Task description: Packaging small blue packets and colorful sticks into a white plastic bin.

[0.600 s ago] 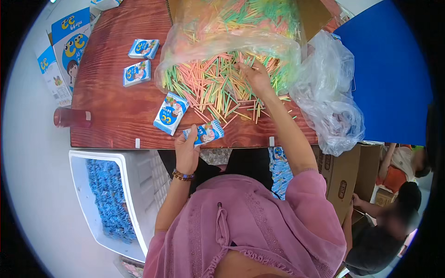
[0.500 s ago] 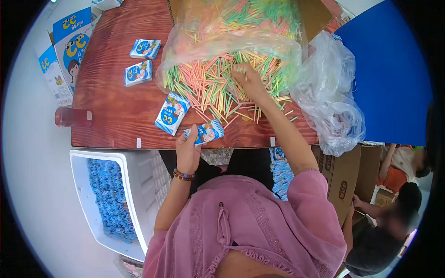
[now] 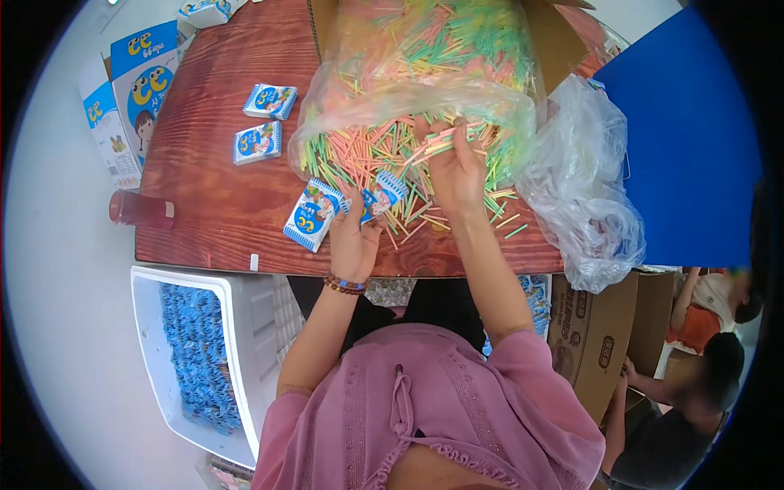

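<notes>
Your left hand (image 3: 355, 237) sits closest to you at the near edge of the wooden desk (image 3: 204, 212), its fingers closed around a small blue and white packet (image 3: 382, 194) that stands up just above your fingertips. Just to the left of those fingers a second small packet (image 3: 312, 214) lies flat on the desk, apart from your hand. Your right hand (image 3: 454, 167) is a little farther out, its fingers pinched shut on a small bundle of coloured sticks (image 3: 437, 140), which poke out to the left of your fingertips. Beneath and all around those fingers lies the loose pile of coloured sticks (image 3: 367, 155), spilling from the mouth of a clear plastic bag (image 3: 572, 180) that drapes off to the right. Well left of both hands, two more blue packets (image 3: 258, 142) (image 3: 270, 100) rest on the desk, one beyond the other. Farthest from your fingers, the bag runs back into an open cardboard box (image 3: 555, 41) filled with more sticks.
</notes>
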Tool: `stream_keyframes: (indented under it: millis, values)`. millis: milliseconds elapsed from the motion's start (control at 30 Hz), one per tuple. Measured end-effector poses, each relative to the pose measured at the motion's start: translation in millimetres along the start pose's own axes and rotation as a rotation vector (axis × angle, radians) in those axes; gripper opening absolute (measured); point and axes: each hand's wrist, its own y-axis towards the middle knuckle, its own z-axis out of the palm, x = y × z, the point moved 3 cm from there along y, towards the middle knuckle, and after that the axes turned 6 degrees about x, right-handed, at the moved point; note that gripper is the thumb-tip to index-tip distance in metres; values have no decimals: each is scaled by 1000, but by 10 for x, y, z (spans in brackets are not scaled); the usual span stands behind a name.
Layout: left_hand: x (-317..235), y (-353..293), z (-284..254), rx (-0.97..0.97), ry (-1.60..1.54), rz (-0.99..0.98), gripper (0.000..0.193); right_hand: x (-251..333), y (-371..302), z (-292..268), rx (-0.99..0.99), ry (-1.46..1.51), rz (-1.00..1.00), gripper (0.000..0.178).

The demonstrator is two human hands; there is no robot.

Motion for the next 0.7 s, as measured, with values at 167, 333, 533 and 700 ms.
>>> stream_keyframes:
  millis: [167,333,533,700]
  values:
    - [4,22,23,42,-4,4,13,9,-146,222,102,23,-26,14]
    - [-48,21,36,61,4,-7,15,-2,-182,305,117,-56,-28,13]
    - [-60,57,173,23,58,20,15,-53,-240,321,154,-239,-33,14]
    - [3,110,148,28,87,55,16,8,-224,314,102,-299,-119,13]
